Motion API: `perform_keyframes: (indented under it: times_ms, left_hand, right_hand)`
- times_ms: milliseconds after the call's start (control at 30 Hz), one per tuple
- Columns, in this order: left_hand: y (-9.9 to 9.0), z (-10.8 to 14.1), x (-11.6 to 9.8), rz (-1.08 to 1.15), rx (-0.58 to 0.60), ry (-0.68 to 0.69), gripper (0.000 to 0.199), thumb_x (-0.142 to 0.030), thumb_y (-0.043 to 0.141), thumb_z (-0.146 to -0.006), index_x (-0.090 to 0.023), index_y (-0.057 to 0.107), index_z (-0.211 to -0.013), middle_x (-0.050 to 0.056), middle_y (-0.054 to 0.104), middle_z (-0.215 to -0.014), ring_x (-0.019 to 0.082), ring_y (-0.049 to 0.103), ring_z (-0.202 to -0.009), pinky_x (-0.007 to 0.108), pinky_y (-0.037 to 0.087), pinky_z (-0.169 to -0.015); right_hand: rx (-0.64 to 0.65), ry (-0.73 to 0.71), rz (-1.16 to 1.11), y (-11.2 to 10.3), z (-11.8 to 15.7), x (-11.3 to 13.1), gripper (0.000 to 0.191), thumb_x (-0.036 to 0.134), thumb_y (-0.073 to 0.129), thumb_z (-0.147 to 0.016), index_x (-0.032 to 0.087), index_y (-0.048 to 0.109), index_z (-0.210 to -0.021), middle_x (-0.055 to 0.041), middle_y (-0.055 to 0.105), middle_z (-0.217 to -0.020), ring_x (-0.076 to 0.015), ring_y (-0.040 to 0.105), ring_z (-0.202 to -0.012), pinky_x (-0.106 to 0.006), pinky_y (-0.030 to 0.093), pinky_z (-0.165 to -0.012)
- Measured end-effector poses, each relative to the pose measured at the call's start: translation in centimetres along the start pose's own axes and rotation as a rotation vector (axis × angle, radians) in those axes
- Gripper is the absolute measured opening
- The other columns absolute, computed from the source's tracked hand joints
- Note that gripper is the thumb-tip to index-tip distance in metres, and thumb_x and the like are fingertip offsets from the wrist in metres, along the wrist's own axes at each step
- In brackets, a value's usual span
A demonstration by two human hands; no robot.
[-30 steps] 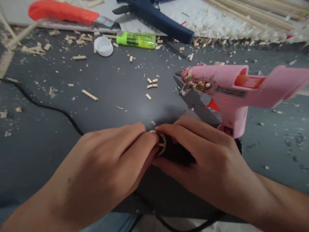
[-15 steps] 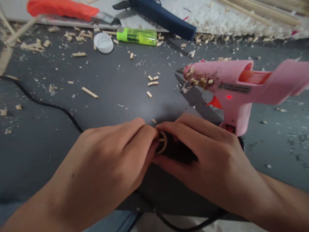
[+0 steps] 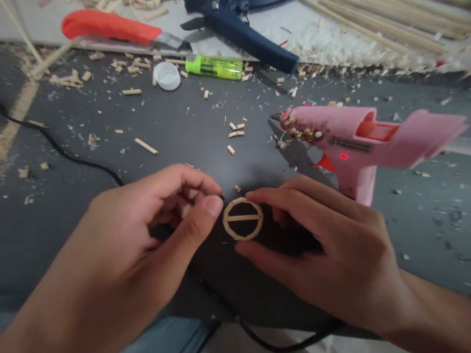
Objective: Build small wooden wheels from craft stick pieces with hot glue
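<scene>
A small wooden ring (image 3: 261, 215) made of short stick pieces, with one bar across its middle, lies on the dark table. My right hand (image 3: 327, 235) grips it from the right, index finger at its far rim and thumb at its near rim. Just left of the ring, my left hand (image 3: 158, 235) has thumb and index finger pinched together. A tiny dark tip shows between them, too small to name. Beyond the right hand is a pink hot glue gun (image 3: 353, 135), its red light lit and its nozzle pointing left.
Short stick pieces (image 3: 236, 134) lie past the ring. Farther back are a green lighter (image 3: 214, 67), a white cap (image 3: 167, 76), an orange utility knife (image 3: 110, 27) and dark blue cutters (image 3: 250, 41). Long sticks (image 3: 368, 24) rest at back right. A black cord (image 3: 69, 156) crosses the left.
My left hand has drawn back to the left off the ring and turned, uncovering the whole ring and its crossbar. The right hand keeps its grip on the rim. The view shifted slightly.
</scene>
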State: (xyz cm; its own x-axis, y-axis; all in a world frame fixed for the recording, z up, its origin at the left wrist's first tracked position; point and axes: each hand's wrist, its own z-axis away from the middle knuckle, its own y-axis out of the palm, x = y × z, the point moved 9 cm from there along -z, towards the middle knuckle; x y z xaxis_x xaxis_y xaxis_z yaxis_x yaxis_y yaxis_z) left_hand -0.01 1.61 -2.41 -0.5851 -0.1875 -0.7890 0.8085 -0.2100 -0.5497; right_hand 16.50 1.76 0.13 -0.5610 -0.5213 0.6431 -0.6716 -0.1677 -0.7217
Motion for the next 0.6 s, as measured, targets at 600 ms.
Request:
perform_keyframes:
  times_ms: [600]
  left_hand:
    - [3.2, 0.6, 1.4, 0.398, 0.269, -0.251, 0.01, -0.034, 0.073, -0.086, -0.026, 0.077, -0.09, -0.005, 0.067, -0.064, 0.006, 0.055, -0.053, 0.007, 0.046, -0.048]
  right_hand:
    - [-0.061, -0.008, 0.001, -0.7, 0.5, 0.5, 0.024, 0.024, 0.075, -0.086, 0.021, 0.068, -0.109, -0.0026, 0.07, -0.081, -0.0141, 0.064, -0.065, -0.027, 0.057, -0.061]
